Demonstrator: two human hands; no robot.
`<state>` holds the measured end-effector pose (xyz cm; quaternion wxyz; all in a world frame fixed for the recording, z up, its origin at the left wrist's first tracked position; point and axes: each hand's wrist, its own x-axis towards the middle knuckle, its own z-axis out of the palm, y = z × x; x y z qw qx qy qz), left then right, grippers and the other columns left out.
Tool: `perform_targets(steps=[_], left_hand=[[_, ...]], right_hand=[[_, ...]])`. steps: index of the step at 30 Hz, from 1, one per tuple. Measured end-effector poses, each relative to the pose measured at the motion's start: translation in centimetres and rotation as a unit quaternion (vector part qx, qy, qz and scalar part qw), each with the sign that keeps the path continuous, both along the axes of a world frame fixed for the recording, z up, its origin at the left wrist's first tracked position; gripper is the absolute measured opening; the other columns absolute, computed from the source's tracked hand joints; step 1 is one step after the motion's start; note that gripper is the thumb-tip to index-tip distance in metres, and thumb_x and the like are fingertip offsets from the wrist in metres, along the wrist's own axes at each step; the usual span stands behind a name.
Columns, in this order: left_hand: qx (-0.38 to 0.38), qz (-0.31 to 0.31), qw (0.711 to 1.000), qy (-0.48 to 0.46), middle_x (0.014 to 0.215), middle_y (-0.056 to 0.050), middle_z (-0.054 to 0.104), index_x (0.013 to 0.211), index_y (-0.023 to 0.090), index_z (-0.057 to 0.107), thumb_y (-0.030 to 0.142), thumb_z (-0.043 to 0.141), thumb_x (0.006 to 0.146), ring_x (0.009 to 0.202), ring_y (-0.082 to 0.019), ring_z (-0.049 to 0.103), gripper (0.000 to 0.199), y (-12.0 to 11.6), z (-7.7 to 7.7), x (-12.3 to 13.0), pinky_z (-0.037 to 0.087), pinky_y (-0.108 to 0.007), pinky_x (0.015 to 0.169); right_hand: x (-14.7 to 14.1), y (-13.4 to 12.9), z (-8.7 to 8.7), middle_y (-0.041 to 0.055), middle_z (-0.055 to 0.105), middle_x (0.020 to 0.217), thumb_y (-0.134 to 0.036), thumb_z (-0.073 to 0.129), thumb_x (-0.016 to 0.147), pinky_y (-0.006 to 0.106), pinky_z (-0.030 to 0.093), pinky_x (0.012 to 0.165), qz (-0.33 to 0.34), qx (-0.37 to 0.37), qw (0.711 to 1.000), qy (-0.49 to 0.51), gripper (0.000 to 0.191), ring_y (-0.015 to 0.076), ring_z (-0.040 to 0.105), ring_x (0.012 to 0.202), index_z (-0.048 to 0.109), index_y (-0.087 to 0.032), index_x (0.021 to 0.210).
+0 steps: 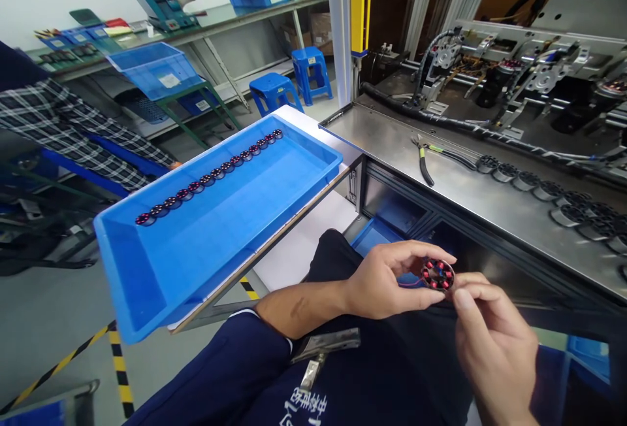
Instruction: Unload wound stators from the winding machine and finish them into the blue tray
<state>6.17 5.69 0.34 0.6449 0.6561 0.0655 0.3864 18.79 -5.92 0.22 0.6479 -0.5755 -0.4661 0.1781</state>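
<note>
My left hand (pixel 386 279) holds a round metal part (pixel 437 275) with red pieces inside, its thumb and fingers around the rim. A thin red and blue wire runs from the part towards the left palm. The thumb and index finger of my right hand (pixel 494 328) pinch at the part's lower right edge; whether they grip the rim or something small there is hidden. To the left, a blue tray (pixel 220 230) holds a line of similar round parts (pixel 206 180) near its far side.
Green-handled pliers (pixel 424 161) lie on the metal worktop (pixel 382 145). Round metal rings (pixel 526 181) line its right side, below machine fixtures (pixel 509 73). Blue stools (pixel 275 89) stand beyond the tray. A person's checkered clothing (pixel 73 125) shows at the left.
</note>
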Motion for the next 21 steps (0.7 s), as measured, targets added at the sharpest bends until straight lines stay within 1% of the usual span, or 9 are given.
perform_targets(steps=[2, 3, 5, 7, 10, 12, 16, 18, 21], left_hand=[[-0.090, -0.053, 0.995, 0.000, 0.114, -0.014, 0.073, 0.123, 0.012, 0.067, 0.026, 0.081, 0.079, 0.097, -0.018, 0.073, 0.048, 0.1, -0.3, 0.1, 0.060, -0.032, 0.094], [-0.102, -0.056, 0.993, -0.004, 0.116, -0.014, 0.072, 0.122, 0.013, 0.068, 0.026, 0.084, 0.077, 0.098, -0.017, 0.073, 0.049, 0.1, -0.4, 0.2, 0.059, -0.032, 0.094], [-0.058, -0.019, 0.998, -0.021, 0.119, -0.013, 0.070, 0.115, 0.014, 0.072, 0.029, 0.087, 0.072, 0.100, -0.018, 0.071, 0.048, 0.3, -0.6, 0.4, 0.060, -0.032, 0.092], [0.046, 0.040, 0.998, -0.027, 0.116, -0.013, 0.071, 0.110, 0.014, 0.073, 0.032, 0.087, 0.072, 0.101, -0.019, 0.071, 0.045, 0.5, -0.7, 0.5, 0.060, -0.032, 0.092], [0.204, 0.110, 0.972, -0.045, 0.109, -0.013, 0.074, 0.113, 0.012, 0.071, 0.030, 0.082, 0.077, 0.100, -0.020, 0.072, 0.042, 0.7, -0.6, 0.4, 0.061, -0.032, 0.092], [0.254, 0.135, 0.956, -0.064, 0.107, -0.013, 0.075, 0.114, 0.011, 0.070, 0.027, 0.079, 0.080, 0.099, -0.019, 0.073, 0.039, 0.7, -0.4, 0.3, 0.061, -0.029, 0.091], [0.256, 0.151, 0.952, -0.068, 0.104, -0.014, 0.076, 0.109, 0.009, 0.071, 0.030, 0.082, 0.078, 0.097, -0.019, 0.074, 0.039, 0.7, -0.3, 0.4, 0.061, -0.027, 0.091], [0.245, 0.157, 0.954, -0.067, 0.104, -0.014, 0.076, 0.107, 0.009, 0.071, 0.031, 0.084, 0.076, 0.097, -0.019, 0.075, 0.040, 0.7, -0.4, 0.4, 0.061, -0.027, 0.091], [0.235, 0.161, 0.956, -0.066, 0.106, -0.014, 0.076, 0.110, 0.010, 0.071, 0.029, 0.084, 0.076, 0.098, -0.020, 0.074, 0.041, 0.8, -0.6, 0.4, 0.061, -0.029, 0.091]], right_hand=[[-0.4, 0.1, -0.4, 0.0039, 0.063, 0.090, -0.027, 0.069, 0.092, 0.024, 0.050, 0.068, -0.012, 0.000, 1.000, 0.009, 0.010, 0.0135, 0.059, 0.080, 0.065, -0.021, 0.085], [-0.5, 0.2, -0.5, 0.0043, 0.063, 0.090, -0.027, 0.069, 0.092, 0.024, 0.050, 0.067, -0.015, -0.002, 1.000, 0.011, 0.010, 0.0135, 0.059, 0.079, 0.065, -0.021, 0.084], [-0.5, 0.3, -0.5, 0.0049, 0.063, 0.090, -0.026, 0.069, 0.092, 0.024, 0.050, 0.066, -0.015, 0.001, 1.000, 0.009, 0.010, 0.0138, 0.059, 0.078, 0.066, -0.021, 0.085], [-0.3, 0.3, -0.3, 0.0054, 0.063, 0.091, -0.026, 0.070, 0.090, 0.026, 0.052, 0.070, -0.008, 0.019, 1.000, 0.006, 0.008, 0.0153, 0.060, 0.082, 0.065, -0.021, 0.087], [0.1, 0.5, 0.2, 0.0056, 0.061, 0.094, -0.023, 0.075, 0.085, 0.028, 0.052, 0.076, 0.016, 0.048, 0.999, -0.017, 0.012, 0.0175, 0.060, 0.091, 0.064, -0.021, 0.091], [0.1, 0.6, 0.4, 0.0059, 0.060, 0.095, -0.021, 0.074, 0.086, 0.029, 0.051, 0.077, 0.015, 0.047, 0.998, -0.038, 0.010, 0.0179, 0.059, 0.093, 0.064, -0.021, 0.088], [-0.5, 0.7, -0.3, 0.0055, 0.060, 0.098, -0.028, 0.066, 0.095, 0.029, 0.047, 0.079, -0.039, 0.018, 0.997, 0.060, 0.013, 0.0164, 0.057, 0.093, 0.061, -0.020, 0.086], [-0.7, 0.8, -1.0, 0.0055, 0.061, 0.100, -0.034, 0.064, 0.096, 0.030, 0.046, 0.079, -0.042, -0.002, 0.991, 0.128, 0.016, 0.0166, 0.058, 0.092, 0.060, -0.020, 0.089], [-0.7, 0.8, -1.9, 0.0065, 0.063, 0.100, -0.038, 0.064, 0.096, 0.033, 0.046, 0.077, -0.021, -0.027, 0.986, 0.164, 0.019, 0.0172, 0.057, 0.087, 0.061, -0.020, 0.091]])
